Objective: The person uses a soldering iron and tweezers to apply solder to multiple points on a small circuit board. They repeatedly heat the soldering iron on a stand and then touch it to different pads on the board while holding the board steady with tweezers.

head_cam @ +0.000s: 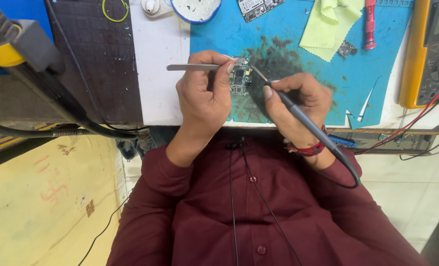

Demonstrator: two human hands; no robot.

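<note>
The left hand (204, 93) is closed around a pair of metal tweezers (194, 67), thumb and forefinger pinching them so the tips rest on a small green circuit board (240, 78). The board lies on a blue work mat (298, 64), on a dark, scorched-looking patch near the mat's left edge and not far from the near edge of the bench. The right hand (298, 101) is closed in a pen grip on a dark soldering iron (303, 120); its thin tip reaches the board's right side, though whether it actually touches is hard to tell from here. The iron's cable runs back over the wrist, past a red wristband (308, 149).

Between the two hands there is only a narrow gap, filled by the board. To the right the mat is mostly bare as far as a yellow multimeter (429, 49) at the bench's right edge, with red and black leads trailing off it. Further back lie a yellow-green cloth (330, 24), a red screwdriver (369, 24), a tiny chip (347, 49) and a second circuit board (256, 7). Left of the mat, a white strip (158, 74), then a dark mat (96, 59)
</note>
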